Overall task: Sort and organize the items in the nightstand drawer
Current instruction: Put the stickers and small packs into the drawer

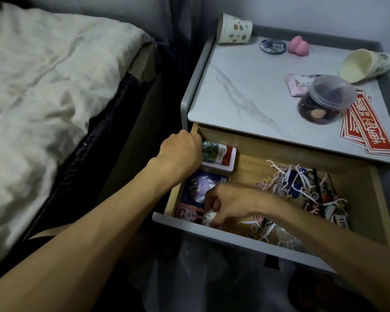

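Note:
The nightstand drawer stands pulled open. My left hand is at its back left corner, fingers curled over a round badge that lies on a white and red box. My right hand pinches a small round whitish badge at the drawer's front left, above a pink card and a dark blue card with a round picture. A tangle of floss picks, hair ties and clips fills the drawer's right side.
On the nightstand top lie two tipped paper cups, a round badge, a pink soft toy, a lidded jar, a pink packet and red envelopes. The bed is on the left.

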